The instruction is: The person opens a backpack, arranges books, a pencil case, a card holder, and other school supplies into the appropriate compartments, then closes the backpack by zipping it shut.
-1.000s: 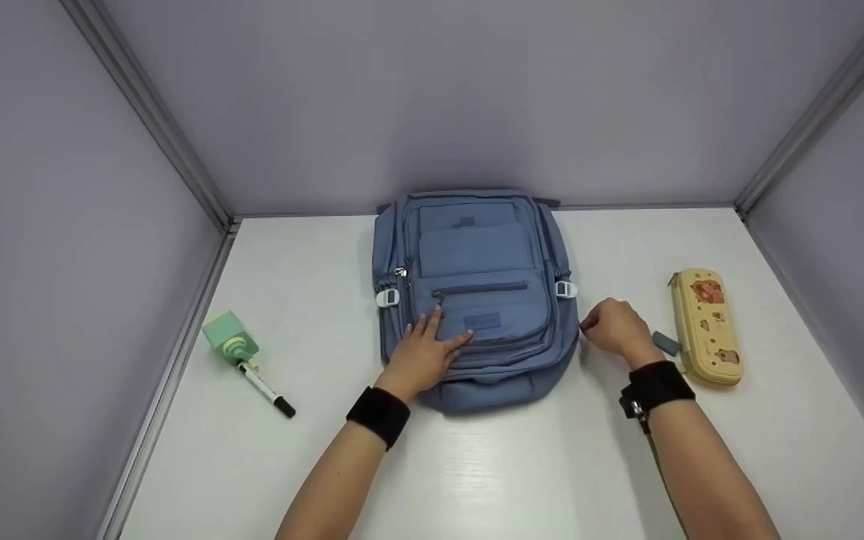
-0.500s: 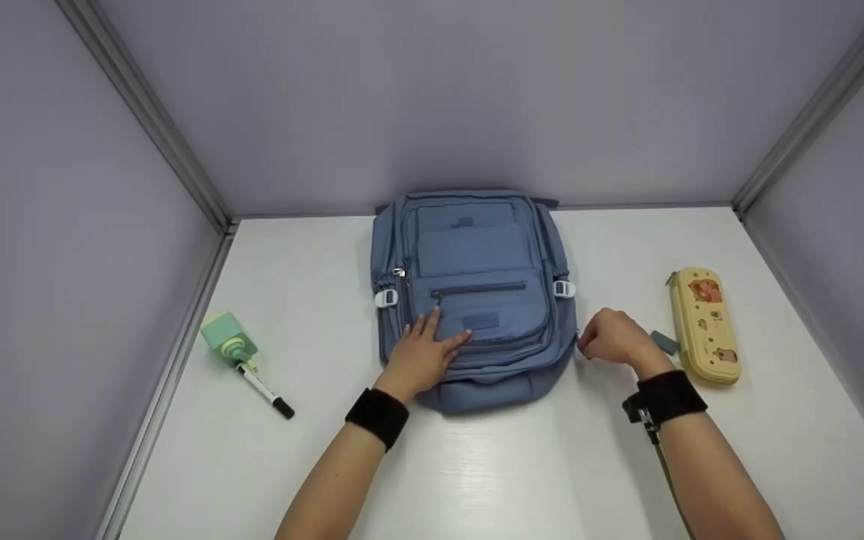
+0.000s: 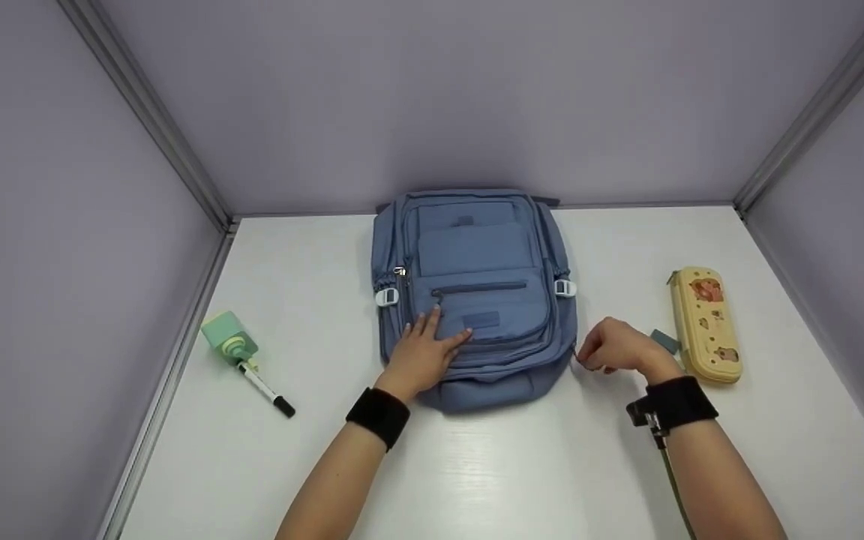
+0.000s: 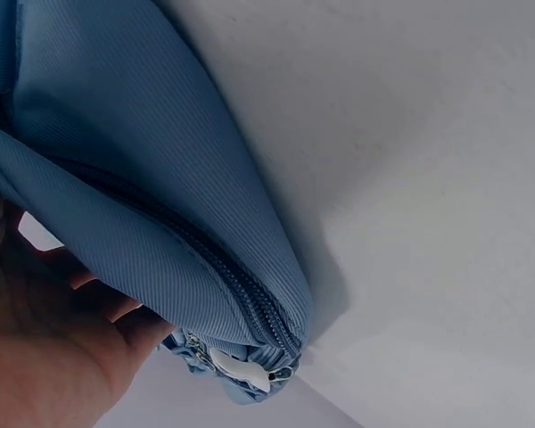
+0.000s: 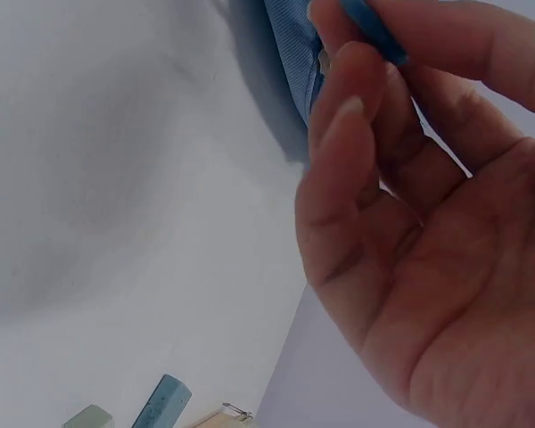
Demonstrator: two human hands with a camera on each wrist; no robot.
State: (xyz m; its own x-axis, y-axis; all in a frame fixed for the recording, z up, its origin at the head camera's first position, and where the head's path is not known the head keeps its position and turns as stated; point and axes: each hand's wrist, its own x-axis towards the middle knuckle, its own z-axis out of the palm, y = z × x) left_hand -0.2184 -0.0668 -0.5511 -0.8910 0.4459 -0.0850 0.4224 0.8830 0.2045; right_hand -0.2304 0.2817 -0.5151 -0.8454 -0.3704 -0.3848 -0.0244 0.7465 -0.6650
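A blue backpack (image 3: 477,251) lies front side up on the white table. My left hand (image 3: 419,361) rests on its lower front pocket, fingers spread. In the left wrist view a curved zipper (image 4: 196,241) runs past that hand. At the bag's lower right side, my right hand (image 3: 618,348) pinches a blue zipper pull (image 5: 374,31) between thumb and forefinger, seen in the right wrist view. Its other fingers are curled in. The zipper's slider is mostly hidden by the fingers.
A yellow pencil case (image 3: 708,326) with animal pictures lies at the right, a small grey-green block (image 3: 665,341) beside it. On the left are a mint-green box-like item (image 3: 228,334) and a black-and-white marker (image 3: 265,390). Grey panels (image 3: 432,97) enclose the table.
My right hand has moved a little down along the backpack's right side, toward me, with the zipper pull. The left hand has stayed in place on the front pocket.
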